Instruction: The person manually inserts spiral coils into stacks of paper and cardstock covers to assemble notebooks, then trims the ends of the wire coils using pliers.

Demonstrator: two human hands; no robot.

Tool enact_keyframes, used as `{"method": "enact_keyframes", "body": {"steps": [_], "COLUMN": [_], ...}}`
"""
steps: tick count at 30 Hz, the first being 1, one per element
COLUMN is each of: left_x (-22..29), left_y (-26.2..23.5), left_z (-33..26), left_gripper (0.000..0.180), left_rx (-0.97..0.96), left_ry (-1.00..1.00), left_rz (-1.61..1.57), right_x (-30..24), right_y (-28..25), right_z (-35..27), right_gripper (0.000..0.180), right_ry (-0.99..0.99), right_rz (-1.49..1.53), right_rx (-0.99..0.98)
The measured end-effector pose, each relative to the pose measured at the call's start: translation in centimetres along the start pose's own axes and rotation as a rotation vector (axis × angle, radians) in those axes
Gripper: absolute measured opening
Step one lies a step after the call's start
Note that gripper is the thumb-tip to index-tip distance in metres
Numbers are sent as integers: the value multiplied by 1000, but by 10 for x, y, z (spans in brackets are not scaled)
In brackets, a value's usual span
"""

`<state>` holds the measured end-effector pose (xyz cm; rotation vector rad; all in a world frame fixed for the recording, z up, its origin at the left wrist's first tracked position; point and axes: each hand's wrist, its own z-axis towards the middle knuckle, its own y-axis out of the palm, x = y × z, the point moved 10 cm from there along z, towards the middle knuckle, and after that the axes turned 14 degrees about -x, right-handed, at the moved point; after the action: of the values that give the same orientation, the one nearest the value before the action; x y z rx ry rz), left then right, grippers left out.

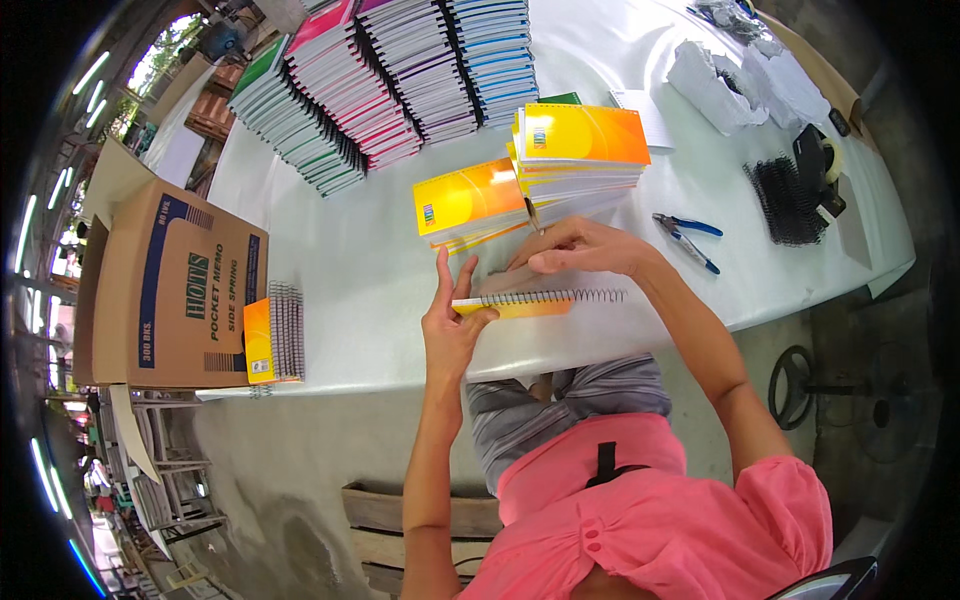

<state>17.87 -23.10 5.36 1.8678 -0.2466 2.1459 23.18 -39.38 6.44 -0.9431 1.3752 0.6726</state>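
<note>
Over the table's near edge, my left hand (450,330) grips a yellow-orange pocket notebook (540,309) by its left end, thumb below and two fingers raised. A dark wire coil (603,296) runs along the notebook's upper edge, its loose end sticking out past the right side. Just above the notebook, my right hand (590,247) is closed around a thin, brownish stick-like tool (532,213) that points up; its full shape is hidden. Beyond my hands lie a low pile of yellow-orange notebooks (470,197) and a taller stack (587,135).
Tall rows of coil-bound notebooks (400,90) stand at the back left. At left are a cardboard box (190,285) and bound yellow notebooks (272,340). Blue-handled pliers (688,240), a heap of black coils (785,200) and a tape dispenser (815,165) lie at right.
</note>
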Motion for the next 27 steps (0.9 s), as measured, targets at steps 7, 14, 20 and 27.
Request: {"method": "enact_keyframes", "body": {"steps": [7,14,20,27], "left_x": [-13,-12,-15,-15], "left_y": [-1,2,3,10], "left_z": [0,0,-1,-4], "left_gripper": [104,100,101,81], "left_rx": [-23,-32,-47,-74], "left_ry": [-55,-30,-54,-214], "left_rz": [-27,-15,-47,77], "right_x": [-10,-11,-22,-20], "right_y": [3,6,14,16], "right_z": [1,4,5,-4], "right_gripper": [44,44,43,40], "right_ry": [-14,47,61,104], "right_rz": [-14,-188,-372,-243], "right_rx": [7,-47,-100,-70]}}
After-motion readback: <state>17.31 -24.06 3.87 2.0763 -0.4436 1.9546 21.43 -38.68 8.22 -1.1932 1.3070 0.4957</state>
